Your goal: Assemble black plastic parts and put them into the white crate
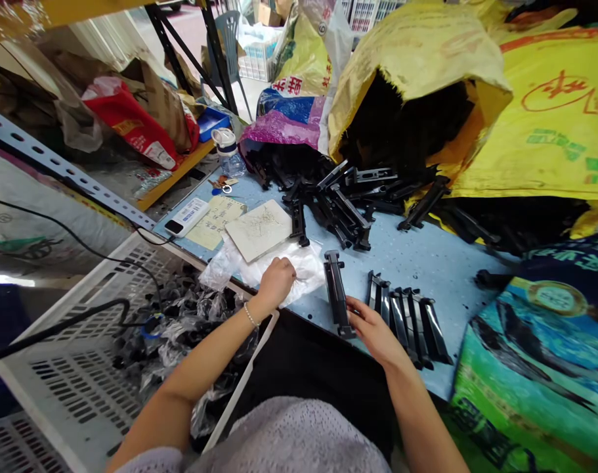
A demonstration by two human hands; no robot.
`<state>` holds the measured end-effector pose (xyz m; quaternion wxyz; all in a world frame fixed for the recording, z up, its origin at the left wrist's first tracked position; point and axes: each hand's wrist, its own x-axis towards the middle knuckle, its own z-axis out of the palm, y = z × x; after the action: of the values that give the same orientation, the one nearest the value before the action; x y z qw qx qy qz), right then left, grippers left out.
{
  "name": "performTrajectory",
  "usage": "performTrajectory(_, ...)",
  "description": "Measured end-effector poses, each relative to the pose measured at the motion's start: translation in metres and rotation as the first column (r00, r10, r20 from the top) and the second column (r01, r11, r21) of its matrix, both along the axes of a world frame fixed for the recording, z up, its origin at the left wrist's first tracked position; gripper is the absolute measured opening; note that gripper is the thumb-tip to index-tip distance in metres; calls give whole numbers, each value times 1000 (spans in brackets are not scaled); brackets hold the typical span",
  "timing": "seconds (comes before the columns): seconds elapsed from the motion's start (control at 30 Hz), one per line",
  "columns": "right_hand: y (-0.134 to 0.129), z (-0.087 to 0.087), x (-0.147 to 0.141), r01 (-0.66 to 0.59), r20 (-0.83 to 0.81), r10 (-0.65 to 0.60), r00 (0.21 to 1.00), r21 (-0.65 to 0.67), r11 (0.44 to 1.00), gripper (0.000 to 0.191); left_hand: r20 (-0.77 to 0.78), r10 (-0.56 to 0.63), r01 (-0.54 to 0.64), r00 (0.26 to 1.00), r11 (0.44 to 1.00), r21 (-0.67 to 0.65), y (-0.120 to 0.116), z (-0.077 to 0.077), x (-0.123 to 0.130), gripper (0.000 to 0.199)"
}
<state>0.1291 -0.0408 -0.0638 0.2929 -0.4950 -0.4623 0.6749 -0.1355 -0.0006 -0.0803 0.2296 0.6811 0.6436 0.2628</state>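
My left hand, with a beaded bracelet at the wrist, is closed over clear plastic bags at the table's near edge, fingertips pinched on the film. My right hand grips the lower end of a long black plastic part, which seems to be several pieces stacked together and tilts up from the table. Right of that hand, several similar black parts lie side by side in a row. A loose heap of black parts spreads out from the sacks at the back.
A pale square board rests beside a yellow paper note, a white device, keys and a water bottle. Yellow sacks stand behind; a green-blue sack is at right. Left below, a white crate holds bagged parts.
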Motion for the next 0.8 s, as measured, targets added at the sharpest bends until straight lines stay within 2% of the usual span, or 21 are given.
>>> performTrajectory(0.13,15,6,-43,29,-374,-81,924,-143,989,33,230,80,-33,970,979,-200,21,-5,-24,11)
performTrajectory(0.23,35,3,-81,4,-518,-114,848,-208,978,32,260,46,-3,964,987,-161,22,0,-34,3)
performTrajectory(0.33,46,-7,-100,44,-505,-172,846,-256,966,26,193,-60,70,979,997,-45,17,9,-38,18)
performTrajectory(0.4,42,-13,-97,95,-481,-214,850,-260,961,22,68,-101,99,993,995,32,15,15,-42,30)
performTrajectory(0.43,37,-16,-92,73,-484,-201,852,-269,960,22,11,-112,111,994,992,60,14,18,-44,36)
performTrajectory(0.5,23,-21,-78,-77,-520,-107,848,-319,945,21,-56,-143,148,988,985,84,14,23,-48,46)
performTrajectory(0.57,12,-28,-69,-257,-577,-17,817,-389,884,21,-32,-163,165,986,983,77,11,27,-50,53)
performTrajectory(0.63,8,-35,-68,-339,-635,-25,772,-444,829,23,12,-175,173,984,980,101,0,32,-47,57)
performTrajectory(0.7,10,-40,-73,-320,-640,-78,765,-482,815,28,56,-235,225,970,964,142,-18,37,-37,61)
performTrajectory(0.73,12,-41,-78,-274,-611,-98,785,-484,831,28,79,-299,285,951,946,152,-29,40,-31,64)
performTrajectory(0.8,14,-37,-87,-127,-487,-95,868,-403,906,24,119,-458,444,881,887,128,-53,49,-16,70)
